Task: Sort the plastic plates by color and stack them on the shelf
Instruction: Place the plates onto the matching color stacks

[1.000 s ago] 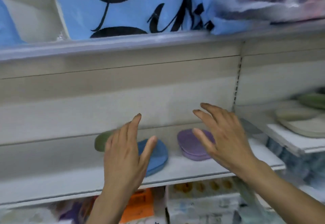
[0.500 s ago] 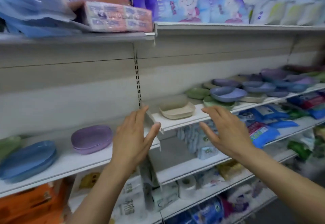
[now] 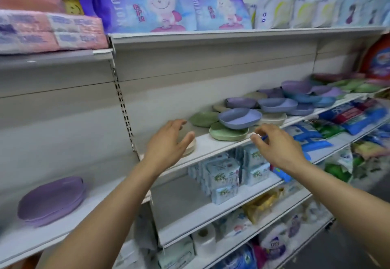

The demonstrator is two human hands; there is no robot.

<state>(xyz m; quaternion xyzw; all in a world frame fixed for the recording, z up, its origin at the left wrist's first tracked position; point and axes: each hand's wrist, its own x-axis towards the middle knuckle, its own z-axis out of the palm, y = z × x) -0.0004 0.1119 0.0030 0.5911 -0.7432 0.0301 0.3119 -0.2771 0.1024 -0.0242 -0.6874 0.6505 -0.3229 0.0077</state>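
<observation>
A stack of purple plates (image 3: 50, 201) lies on the lower left shelf (image 3: 88, 209). On the right shelf (image 3: 213, 144) mixed plates are scattered: a green plate (image 3: 225, 134) with a blue plate (image 3: 239, 117) on it, another green one (image 3: 202, 118) behind, and further purple, blue and beige ones toward the right. My left hand (image 3: 168, 142) hovers open over a beige plate stack (image 3: 190, 147), mostly hiding it. My right hand (image 3: 274, 144) is open in front of the shelf edge, near the green and blue plates, holding nothing.
Tissue packs and purple rabbit-print bags (image 3: 160, 2) fill the top shelf. Below the plates stand small tissue packs (image 3: 223, 180), paper rolls and bagged goods. A slotted upright (image 3: 124, 110) divides the two shelf bays.
The view has swung right, from the sorted blue and purple stacks to the mixed plates. Both hands have moved up and right to the right-hand shelf; they hold nothing throughout.
</observation>
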